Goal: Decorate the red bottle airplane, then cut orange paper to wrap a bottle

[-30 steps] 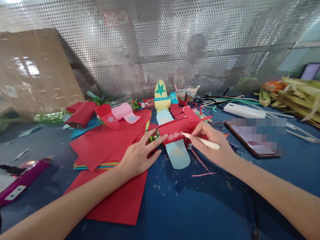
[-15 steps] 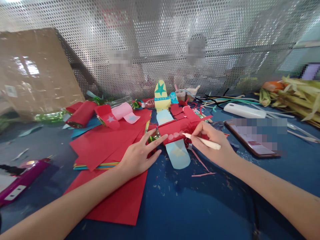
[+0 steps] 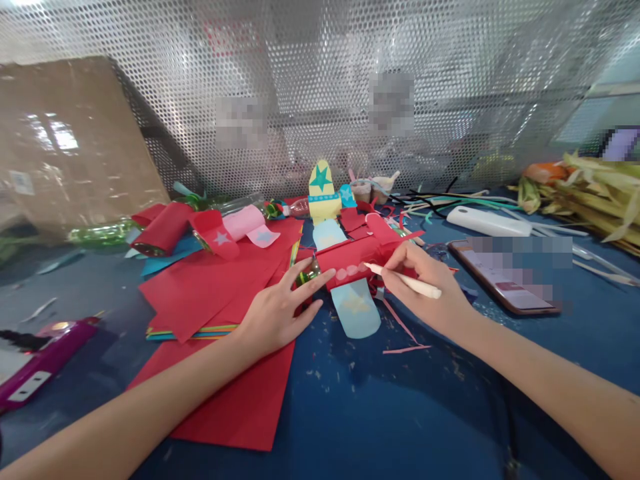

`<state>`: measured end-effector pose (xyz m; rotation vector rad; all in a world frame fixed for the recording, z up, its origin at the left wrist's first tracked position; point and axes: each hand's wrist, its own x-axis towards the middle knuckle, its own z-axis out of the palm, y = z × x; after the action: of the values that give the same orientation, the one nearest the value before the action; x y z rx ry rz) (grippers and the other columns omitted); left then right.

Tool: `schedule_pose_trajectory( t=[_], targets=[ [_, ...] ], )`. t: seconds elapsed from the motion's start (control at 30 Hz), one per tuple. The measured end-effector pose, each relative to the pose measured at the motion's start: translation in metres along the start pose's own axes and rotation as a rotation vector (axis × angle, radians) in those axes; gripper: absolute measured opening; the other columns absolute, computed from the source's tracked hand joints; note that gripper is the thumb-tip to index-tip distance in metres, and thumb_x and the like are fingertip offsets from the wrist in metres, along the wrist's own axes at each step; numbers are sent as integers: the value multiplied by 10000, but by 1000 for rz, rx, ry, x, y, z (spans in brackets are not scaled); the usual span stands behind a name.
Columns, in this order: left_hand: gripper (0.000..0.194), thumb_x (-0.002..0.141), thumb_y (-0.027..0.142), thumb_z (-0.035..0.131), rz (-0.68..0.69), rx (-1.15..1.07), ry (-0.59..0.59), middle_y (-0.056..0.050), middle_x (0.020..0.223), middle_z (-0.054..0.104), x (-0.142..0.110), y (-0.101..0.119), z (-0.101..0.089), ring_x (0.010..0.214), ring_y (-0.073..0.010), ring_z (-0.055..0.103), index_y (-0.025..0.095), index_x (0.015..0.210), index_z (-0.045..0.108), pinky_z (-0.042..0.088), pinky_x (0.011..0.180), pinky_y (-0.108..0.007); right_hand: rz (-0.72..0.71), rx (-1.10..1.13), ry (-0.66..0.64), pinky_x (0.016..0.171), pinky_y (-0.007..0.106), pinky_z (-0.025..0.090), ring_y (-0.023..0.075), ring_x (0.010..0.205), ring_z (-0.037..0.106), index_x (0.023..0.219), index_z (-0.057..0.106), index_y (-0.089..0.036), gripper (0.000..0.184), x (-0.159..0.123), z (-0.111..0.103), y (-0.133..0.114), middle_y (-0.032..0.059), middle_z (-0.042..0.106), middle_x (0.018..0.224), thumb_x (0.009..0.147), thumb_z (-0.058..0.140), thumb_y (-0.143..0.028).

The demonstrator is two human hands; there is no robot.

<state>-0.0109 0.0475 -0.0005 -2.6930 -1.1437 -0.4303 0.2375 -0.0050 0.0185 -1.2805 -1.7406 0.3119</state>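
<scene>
A toy plane made of a bottle wrapped in red paper (image 3: 350, 257) lies in front of me, with pale blue paper wings (image 3: 356, 310). Along its side runs a row of pale pink ovals. My left hand (image 3: 280, 307) has its fingers spread over the green bottle neck (image 3: 307, 272), one fingertip touching the red wrap. In my right hand (image 3: 425, 283) a slim white pen (image 3: 413, 285) is pinched, its tip against the red paper at the right end of the ovals. The wrap's right end is partly hidden behind that hand.
Red paper sheets (image 3: 235, 413) lie under my left forearm. To the right are a phone (image 3: 505, 277) and a white handle-like object (image 3: 490, 221). A purple power strip (image 3: 50, 360) is at the left. Behind stand a cardboard sheet (image 3: 75, 147) and a perforated metal panel (image 3: 310, 87).
</scene>
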Motion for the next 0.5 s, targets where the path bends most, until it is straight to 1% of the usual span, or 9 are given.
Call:
schedule_pose_trajectory(
  t=[0.1, 0.23, 0.37, 0.5],
  targets=[
    [453, 938, 397, 359, -1, 4, 1, -63, 1423, 374, 0, 0, 0, 825, -170, 653, 399, 1390, 337, 543, 618, -295, 5, 4, -7, 445, 204, 346, 77, 465, 472, 727, 434, -219, 134, 0, 0, 1, -60, 533, 596, 813, 526, -173],
    [464, 934, 401, 373, -3, 12, -3, -54, 1433, 362, 0, -1, 1, 844, -179, 653, 408, 1395, 323, 545, 627, -302, 3, 22, -28, 425, 204, 322, 72, 442, 442, 718, 424, -221, 146, 1, 0, 2, -71, 503, 565, 794, 531, -157],
    [462, 935, 398, 370, -7, 4, -10, -54, 1432, 361, 0, 0, 0, 839, -175, 653, 413, 1394, 323, 547, 640, -306, 17, 15, -6, 440, 213, 334, 79, 456, 456, 727, 429, -220, 133, 1, 1, 0, -61, 519, 586, 806, 528, -180],
    [458, 937, 397, 361, -6, 6, -10, -63, 1431, 366, 0, 0, -1, 864, -182, 651, 402, 1394, 329, 545, 642, -300, 27, 11, -30, 435, 216, 322, 84, 452, 442, 717, 422, -223, 142, 1, 1, 0, -59, 505, 573, 795, 529, -171]
  ],
)
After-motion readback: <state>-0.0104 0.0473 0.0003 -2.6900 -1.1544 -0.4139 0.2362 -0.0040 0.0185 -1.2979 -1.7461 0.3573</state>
